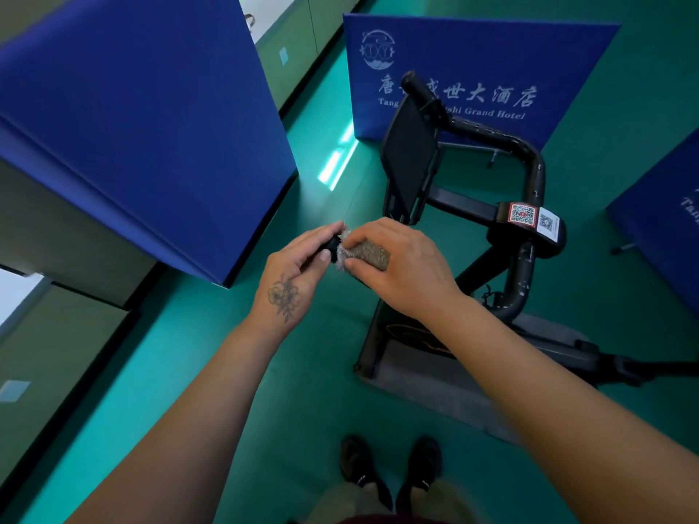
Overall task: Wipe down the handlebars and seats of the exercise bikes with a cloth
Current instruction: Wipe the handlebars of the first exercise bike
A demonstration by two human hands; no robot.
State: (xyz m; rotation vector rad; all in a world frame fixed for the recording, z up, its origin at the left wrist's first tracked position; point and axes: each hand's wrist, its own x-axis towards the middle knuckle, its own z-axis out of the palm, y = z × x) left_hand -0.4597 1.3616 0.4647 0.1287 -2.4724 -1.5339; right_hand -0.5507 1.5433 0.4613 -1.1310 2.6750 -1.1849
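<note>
The person is standing over a black exercise bike point(491, 259), both arms reaching down to the near end of its handlebar point(333, 248). The right hand point(401, 266) is curling around a brownish-grey cloth point(365, 255), its grip wrapped over the cloth with the thumb underneath, so the cloth is sitting bunched around the bar end. The left hand point(299, 266), with a flower tattoo on its back, is meeting it from the other side; its grip is pinching the bare black tip of the handlebar, thumb and fingers curled around it, just touching the edge of the cloth. Beyond the hands a dark tablet holder point(410, 164) is tilting up from the bike's frame, and a pair of QR code stickers point(533, 218) is showing on the stem. The far handlebar end point(414, 85) is sticking up in front of a blue hotel banner point(491, 62). Another blue panel point(143, 126) is standing to the left on the green floor point(264, 429). The bike is resting on a grey mat point(435, 391), and the person's dark shoes point(389, 470) are planted near it.
</note>
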